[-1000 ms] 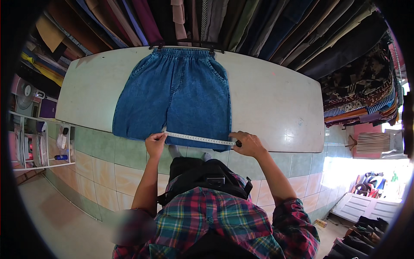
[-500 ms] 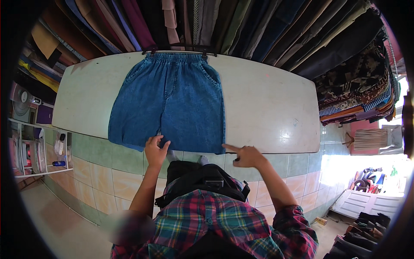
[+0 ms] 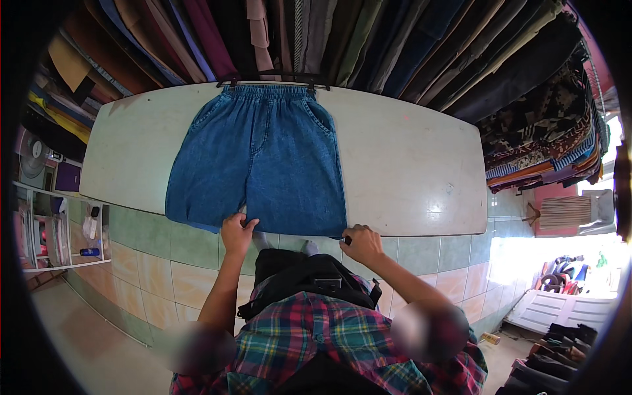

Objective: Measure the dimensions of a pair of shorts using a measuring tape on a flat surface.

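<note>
Blue denim shorts (image 3: 296, 178), wide-legged, gathered waistband (image 3: 270, 91); smooth pale table (image 3: 415, 171).

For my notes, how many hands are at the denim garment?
2: at the denim garment, the left hand is low near the inner leg edge, the right hand near the lower outer corner. No other hand shows.

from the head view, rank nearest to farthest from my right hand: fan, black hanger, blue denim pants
1. Blue denim pants: right at your right hand, by their lower right corner.
2. Black hanger: ahead, along the far edge of the white table.
3. Fan: far left, past the table's left end.
</note>
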Available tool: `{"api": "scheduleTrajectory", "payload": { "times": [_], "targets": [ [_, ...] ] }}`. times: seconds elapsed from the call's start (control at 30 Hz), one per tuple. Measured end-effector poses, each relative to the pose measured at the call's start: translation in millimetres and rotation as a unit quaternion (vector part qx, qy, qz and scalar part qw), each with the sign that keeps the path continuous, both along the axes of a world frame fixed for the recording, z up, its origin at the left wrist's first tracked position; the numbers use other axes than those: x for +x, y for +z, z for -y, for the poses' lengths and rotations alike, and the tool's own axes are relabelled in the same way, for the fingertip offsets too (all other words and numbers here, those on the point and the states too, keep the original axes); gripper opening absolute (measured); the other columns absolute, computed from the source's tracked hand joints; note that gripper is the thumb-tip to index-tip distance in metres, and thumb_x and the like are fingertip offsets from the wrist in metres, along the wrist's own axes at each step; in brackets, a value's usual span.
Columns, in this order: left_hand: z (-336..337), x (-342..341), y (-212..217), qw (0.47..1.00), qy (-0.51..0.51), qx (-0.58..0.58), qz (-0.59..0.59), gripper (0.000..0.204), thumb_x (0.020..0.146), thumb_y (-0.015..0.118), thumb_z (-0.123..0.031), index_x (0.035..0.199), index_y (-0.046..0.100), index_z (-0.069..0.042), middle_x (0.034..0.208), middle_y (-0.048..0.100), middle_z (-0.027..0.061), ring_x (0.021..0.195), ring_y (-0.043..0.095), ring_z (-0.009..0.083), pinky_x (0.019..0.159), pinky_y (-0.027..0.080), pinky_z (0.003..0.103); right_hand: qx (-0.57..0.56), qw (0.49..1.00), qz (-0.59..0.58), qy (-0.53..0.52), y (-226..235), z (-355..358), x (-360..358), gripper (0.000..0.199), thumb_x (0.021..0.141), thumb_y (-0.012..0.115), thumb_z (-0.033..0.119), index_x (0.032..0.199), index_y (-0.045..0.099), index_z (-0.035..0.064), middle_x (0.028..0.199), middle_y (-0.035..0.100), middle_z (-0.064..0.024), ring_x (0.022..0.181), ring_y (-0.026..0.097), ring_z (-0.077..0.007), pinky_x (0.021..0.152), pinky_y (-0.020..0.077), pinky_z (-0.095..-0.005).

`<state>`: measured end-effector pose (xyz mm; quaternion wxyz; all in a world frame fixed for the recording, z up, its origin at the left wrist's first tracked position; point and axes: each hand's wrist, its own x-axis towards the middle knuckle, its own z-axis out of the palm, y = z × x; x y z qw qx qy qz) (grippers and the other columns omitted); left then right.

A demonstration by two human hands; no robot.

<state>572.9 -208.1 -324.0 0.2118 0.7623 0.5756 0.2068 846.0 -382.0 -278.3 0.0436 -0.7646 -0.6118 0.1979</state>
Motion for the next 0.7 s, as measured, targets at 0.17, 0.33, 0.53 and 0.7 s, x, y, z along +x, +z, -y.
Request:
{"api": "scheduleTrajectory", "payload": {
  "times": [0.17, 0.33, 0.53, 0.7],
  "targets": [
    [0.0, -0.6, 11.2, 0.996, 0.024, -0.072, 0.039, 0.029, 0.065, 0.075, -0.029, 0.069, 0.06, -0.003, 0.059, 0.061, 0.0079, 0.053, 0.058, 0.0232, 0.051, 0.044, 0.034, 0.071, 0.972, -0.014, -0.223, -6.7, -0.9, -13.2, 0.02, 0.07, 0.063, 0.028, 0.072, 0.062, 0.0087, 0.076, 0.062, -0.0078, 0.077, 0.06, -0.0249, 0.066, 0.0455, -0.0407],
    [-6.2, -4.5, 8.1, 0.994, 0.018, -0.097, 0.044, 0.026, 0.068, 0.073, -0.028, 0.072, 0.063, -0.005, 0.06, 0.061, 0.0084, 0.052, 0.059, 0.0216, 0.051, 0.044, 0.032, 0.048, 0.971, 0.106, -0.208, -8.8, -11.8, -16.4, 0.019, 0.07, 0.062, 0.026, 0.077, 0.066, 0.0085, 0.085, 0.06, -0.0101, 0.076, 0.058, -0.025, 0.076, 0.0373, -0.0423],
    [-11.2, -6.1, 6.9, 0.916, 0.048, -0.262, 0.3, 0.021, 0.078, 0.068, -0.019, 0.082, 0.064, 0.001, 0.071, 0.064, 0.0013, 0.062, 0.056, 0.0091, 0.06, 0.043, 0.023, 0.085, 0.833, -0.461, -0.293, -39.5, -4.2, 17.5, 0.021, 0.065, 0.066, 0.02, 0.078, 0.068, 0.004, 0.089, 0.057, -0.0131, 0.076, 0.057, -0.0253, 0.068, 0.0435, -0.0348],
    [-9.4, -23.2, -4.8, 0.944, 0.027, -0.231, 0.236, 0.021, 0.074, 0.07, -0.015, 0.086, 0.064, 0.001, 0.074, 0.065, 0.0041, 0.065, 0.059, 0.01, 0.061, 0.044, 0.022, 0.03, 0.954, -0.105, -0.28, -15.7, -0.4, 16.3, 0.013, 0.061, 0.067, 0.019, 0.071, 0.07, 0.0107, 0.089, 0.057, -0.0043, 0.08, 0.058, -0.0209, 0.07, 0.0434, -0.0359]
  ]
}}
